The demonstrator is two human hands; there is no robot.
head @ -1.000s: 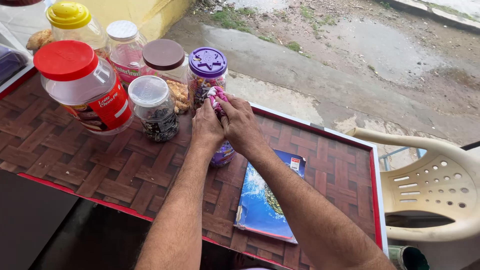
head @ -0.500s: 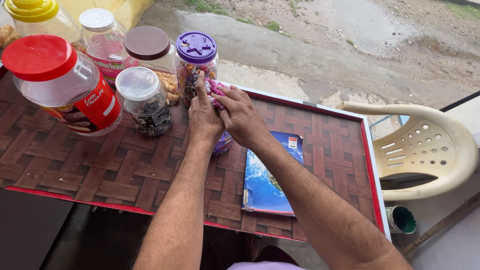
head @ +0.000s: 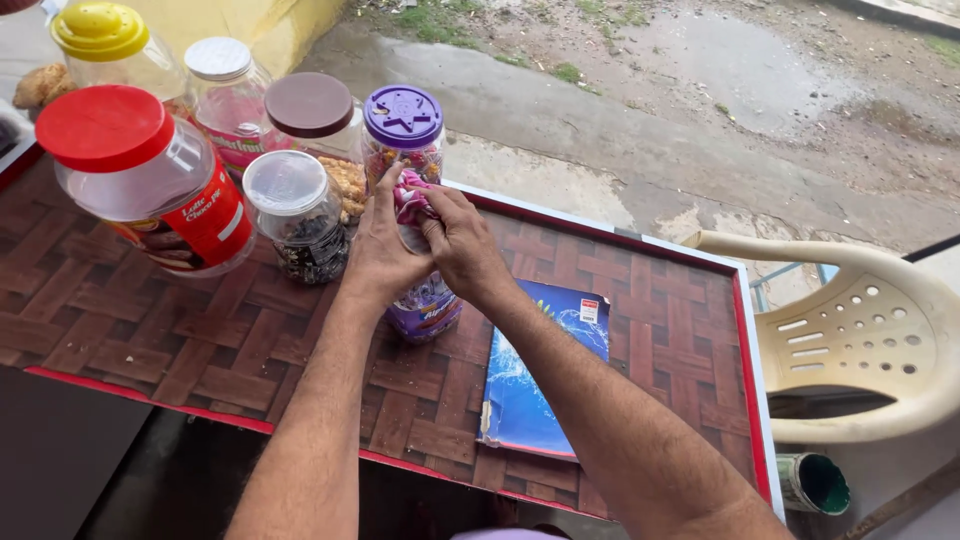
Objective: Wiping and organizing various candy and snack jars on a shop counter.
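Note:
My left hand (head: 378,252) and my right hand (head: 462,243) meet over a purple-labelled candy jar (head: 425,310) that stands on the brown woven-pattern table (head: 240,350). Both hands pinch a bunch of pink and purple wrapped candies (head: 410,200) at the jar's top, which my hands hide. Just behind stands another candy jar with a purple star lid (head: 402,117). A blue book (head: 540,365) lies flat right of my right forearm.
Jars crowd the back left: one with a red lid (head: 105,128), a small clear-lidded one (head: 292,212), a brown-lidded one (head: 310,105), a white-lidded one (head: 218,60), a yellow-lidded one (head: 98,30). A cream plastic chair (head: 860,335) stands right. Wet ground lies beyond.
The view has shifted slightly, so the jars sit further right in the picture. My hands stay on the candies atop the jar, fingers working them a little.

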